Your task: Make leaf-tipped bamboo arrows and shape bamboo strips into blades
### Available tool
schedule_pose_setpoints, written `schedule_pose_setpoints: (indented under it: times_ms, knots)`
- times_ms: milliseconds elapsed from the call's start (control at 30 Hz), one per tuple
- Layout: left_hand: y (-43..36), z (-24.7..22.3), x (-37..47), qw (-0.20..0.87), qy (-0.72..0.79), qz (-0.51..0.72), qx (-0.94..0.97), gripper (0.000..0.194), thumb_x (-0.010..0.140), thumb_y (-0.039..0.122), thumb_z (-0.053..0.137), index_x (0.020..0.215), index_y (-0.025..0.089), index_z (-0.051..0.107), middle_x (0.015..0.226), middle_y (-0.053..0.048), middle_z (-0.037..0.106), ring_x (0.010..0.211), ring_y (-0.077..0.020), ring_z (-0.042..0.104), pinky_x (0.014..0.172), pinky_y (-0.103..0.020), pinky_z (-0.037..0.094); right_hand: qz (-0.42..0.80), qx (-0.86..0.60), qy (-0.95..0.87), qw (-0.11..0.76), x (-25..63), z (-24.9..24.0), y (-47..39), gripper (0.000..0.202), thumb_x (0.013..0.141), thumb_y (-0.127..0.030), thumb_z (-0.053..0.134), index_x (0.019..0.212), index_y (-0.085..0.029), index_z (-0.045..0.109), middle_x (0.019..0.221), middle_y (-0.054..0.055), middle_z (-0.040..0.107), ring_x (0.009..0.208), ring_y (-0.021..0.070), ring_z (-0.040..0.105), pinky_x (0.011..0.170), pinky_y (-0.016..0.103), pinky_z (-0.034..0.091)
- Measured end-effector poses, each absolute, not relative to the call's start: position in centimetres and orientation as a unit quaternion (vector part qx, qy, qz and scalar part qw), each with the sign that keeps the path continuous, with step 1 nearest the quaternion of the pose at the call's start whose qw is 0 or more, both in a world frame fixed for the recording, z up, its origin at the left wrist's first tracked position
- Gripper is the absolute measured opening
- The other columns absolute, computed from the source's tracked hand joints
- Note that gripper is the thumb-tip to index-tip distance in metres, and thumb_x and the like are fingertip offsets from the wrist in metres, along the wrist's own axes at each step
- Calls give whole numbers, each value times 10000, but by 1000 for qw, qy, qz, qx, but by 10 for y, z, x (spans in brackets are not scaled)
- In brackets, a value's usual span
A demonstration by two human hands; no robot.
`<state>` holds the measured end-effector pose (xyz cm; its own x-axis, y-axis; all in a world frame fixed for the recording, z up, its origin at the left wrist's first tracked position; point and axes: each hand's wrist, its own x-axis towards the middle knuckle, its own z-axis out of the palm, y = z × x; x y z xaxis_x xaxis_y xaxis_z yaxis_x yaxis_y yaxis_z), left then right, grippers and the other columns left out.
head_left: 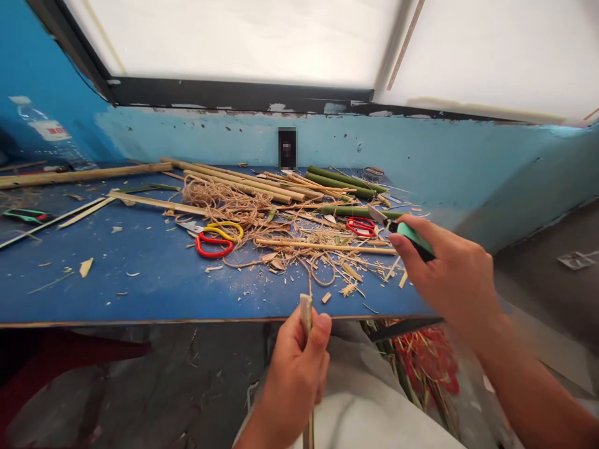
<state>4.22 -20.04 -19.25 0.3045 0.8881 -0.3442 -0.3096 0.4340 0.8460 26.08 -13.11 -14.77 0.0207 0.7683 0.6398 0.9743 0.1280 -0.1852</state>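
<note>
My left hand (299, 362) is closed around a bamboo stick (306, 307), held upright just in front of the table's near edge. The stick's cut end shows above my thumb, and its lower end runs down over my lap. In my right hand (449, 268) is a utility knife (414, 240) with a green and black handle. Its blade (377, 215) points up and to the left, over the table's right side and apart from the stick. Below the blade lie red-handled scissors (360, 226). Shavings (322, 249) and a loop of twine (322, 277) lie beyond my left hand.
Scissors with red and yellow handles (215, 240) lie beside tangled twine (224, 202). Bamboo poles (243, 181) and green stalks (346, 181) lie along the back. Another green-black cutter (28, 216) and a plastic bottle (51, 134) are at left. A dark phone-like object (287, 149) leans on the wall.
</note>
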Motion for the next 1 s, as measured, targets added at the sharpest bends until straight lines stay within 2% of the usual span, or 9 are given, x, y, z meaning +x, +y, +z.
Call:
schedule_pose_setpoints:
  times_ms: [133, 200, 267, 367, 500, 633, 733, 867, 1000]
  knots:
    - [-196, -174, 28, 756, 365, 416, 351, 437, 909, 633, 584, 1062, 282, 372, 687, 100, 391, 482, -31, 221, 435, -131, 224, 28, -483, -805, 343, 258, -143, -144, 312, 999, -454, 552, 1194, -233, 654, 1002, 38, 753, 822, 169, 687, 704, 271, 452]
    - [-197, -166, 23, 749, 362, 417, 368, 423, 914, 611, 593, 1082, 280, 390, 737, 85, 394, 520, -29, 260, 472, -132, 261, 70, -424, -835, 343, 246, -147, -157, 303, 1000, -422, 555, 1222, -228, 622, 1031, 42, 741, 857, 165, 686, 723, 264, 461]
    - [-200, -163, 22, 732, 373, 416, 391, 434, 889, 595, 644, 1067, 261, 430, 726, 81, 358, 524, -28, 257, 466, -133, 260, 82, -399, -852, 330, 234, -151, -166, 308, 1000, -416, 552, 1239, -229, 603, 959, 32, 721, 777, 157, 658, 669, 268, 441]
    - [-205, -164, 26, 709, 386, 418, 417, 444, 875, 553, 687, 1123, 238, 497, 661, 85, 321, 498, -37, 232, 433, -150, 239, 75, -390, -863, 313, 226, -154, -170, 316, 998, -427, 549, 1244, -236, 599, 842, 7, 665, 675, 148, 591, 612, 275, 388]
    - [-207, -169, 33, 674, 406, 435, 438, 388, 927, 528, 625, 1141, 211, 559, 577, 88, 328, 471, -57, 257, 429, -174, 262, 72, -379, -872, 302, 227, -153, -166, 322, 1006, -437, 537, 1247, -232, 595, 805, -4, 625, 652, 142, 554, 600, 275, 356]
    - [-203, -175, 36, 642, 440, 429, 458, 359, 938, 537, 602, 1068, 203, 580, 540, 101, 303, 450, -57, 228, 417, -182, 229, 49, -384, -876, 286, 228, -152, -167, 339, 1003, -456, 547, 1246, -227, 603, 781, -10, 610, 630, 137, 526, 591, 280, 329]
    - [-200, -180, 40, 624, 463, 443, 447, 378, 937, 569, 585, 1011, 199, 577, 512, 110, 285, 431, -55, 195, 412, -195, 209, -20, -412, -866, 283, 225, -153, -170, 352, 997, -473, 557, 1236, -222, 621, 783, -2, 618, 632, 148, 527, 604, 298, 322]
    - [-196, -181, 45, 613, 488, 463, 413, 417, 911, 616, 592, 868, 206, 531, 492, 112, 249, 416, -55, 172, 401, -208, 178, -118, -442, -845, 276, 219, -154, -174, 399, 975, -491, 592, 1281, -237, 624, 810, 10, 650, 665, 171, 547, 644, 318, 329]
    - [-187, -180, 45, 595, 506, 474, 406, 462, 864, 617, 655, 754, 204, 479, 479, 100, 285, 422, -56, 191, 403, -220, 168, -147, -462, -831, 272, 210, -156, -177, 405, 973, -493, 599, 1297, -252, 630, 811, 6, 676, 666, 169, 559, 649, 315, 333]
